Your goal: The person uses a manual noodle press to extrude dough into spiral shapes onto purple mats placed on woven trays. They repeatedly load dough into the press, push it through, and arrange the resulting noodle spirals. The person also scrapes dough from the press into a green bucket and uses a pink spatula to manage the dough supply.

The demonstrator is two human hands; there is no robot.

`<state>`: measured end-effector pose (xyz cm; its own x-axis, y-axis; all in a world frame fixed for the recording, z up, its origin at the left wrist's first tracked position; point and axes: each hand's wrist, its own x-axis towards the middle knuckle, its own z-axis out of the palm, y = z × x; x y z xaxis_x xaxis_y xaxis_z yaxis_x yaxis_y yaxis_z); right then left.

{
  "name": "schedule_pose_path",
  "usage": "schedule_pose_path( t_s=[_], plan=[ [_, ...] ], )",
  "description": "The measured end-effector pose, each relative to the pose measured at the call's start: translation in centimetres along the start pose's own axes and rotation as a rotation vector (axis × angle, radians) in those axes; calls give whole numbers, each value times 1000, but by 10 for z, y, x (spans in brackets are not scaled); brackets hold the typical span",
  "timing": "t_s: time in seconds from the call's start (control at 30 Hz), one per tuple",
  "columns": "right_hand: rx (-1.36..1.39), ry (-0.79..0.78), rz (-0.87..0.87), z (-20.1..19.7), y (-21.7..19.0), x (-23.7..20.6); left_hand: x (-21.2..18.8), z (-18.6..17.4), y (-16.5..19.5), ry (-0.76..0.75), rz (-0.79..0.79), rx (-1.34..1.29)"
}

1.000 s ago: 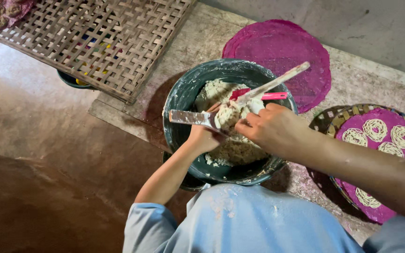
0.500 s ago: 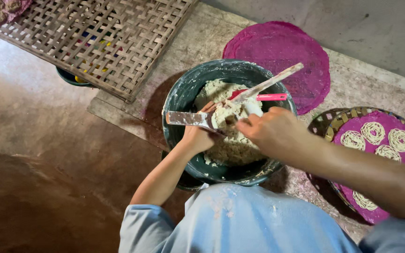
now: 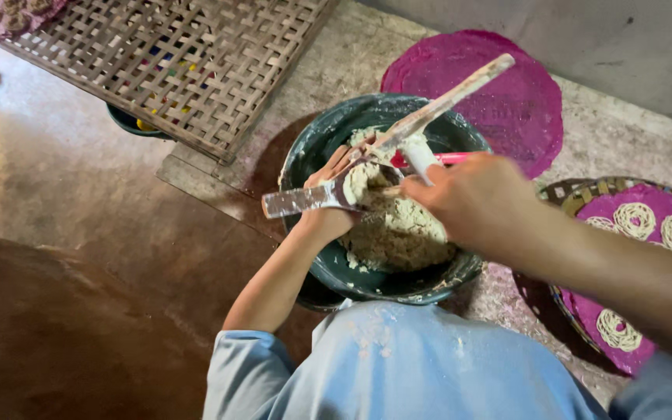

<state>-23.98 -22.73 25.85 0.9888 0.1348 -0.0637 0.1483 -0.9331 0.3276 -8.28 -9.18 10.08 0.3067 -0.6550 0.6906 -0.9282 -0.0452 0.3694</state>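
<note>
A dark green bowl sits on the floor in front of me with pale crumbly dough in it. My left hand grips a dough-smeared press over the bowl, its long wooden handle slanting up to the right. My right hand holds a spatula with a white blade and a pink handle, the blade set against the lump of dough at the mouth of the press. My light blue clothing fills the bottom of the view.
A woven bamboo lattice lies at the upper left, partly over a dark tub. A round magenta mat lies behind the bowl. At the right is a woven tray with a magenta mat bearing coiled noodle spirals.
The press and both hands have shifted slightly upward in view over the bowl. The spatula stays against the dough at the press.
</note>
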Motion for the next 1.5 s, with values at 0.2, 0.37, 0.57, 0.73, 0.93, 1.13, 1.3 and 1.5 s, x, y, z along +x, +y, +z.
schedule_pose_path(
  t_s=[0.2,0.37,0.57,0.73,0.93,1.13,1.3,1.5],
  plan=[
    [210,43,332,26,16,-34,-16,6,-30,37,-420,-51],
    [855,626,213,120,-25,4,-17,19,-43,274,-191,118],
    [1269,315,393,181,-47,-21,-7,11,-50,152,-266,287],
    [1471,440,534,200,-21,-12,-6,14,-29,133,-213,425],
    [1511,388,484,215,-67,-10,-8,12,-25,156,-268,249],
    [1539,409,551,216,-14,-19,-17,17,-23,225,-199,600],
    [1562,415,543,229,-13,-19,-35,32,-26,119,-175,465],
    [1766,439,548,239,-33,-62,-41,28,-71,260,-84,842]
  ],
)
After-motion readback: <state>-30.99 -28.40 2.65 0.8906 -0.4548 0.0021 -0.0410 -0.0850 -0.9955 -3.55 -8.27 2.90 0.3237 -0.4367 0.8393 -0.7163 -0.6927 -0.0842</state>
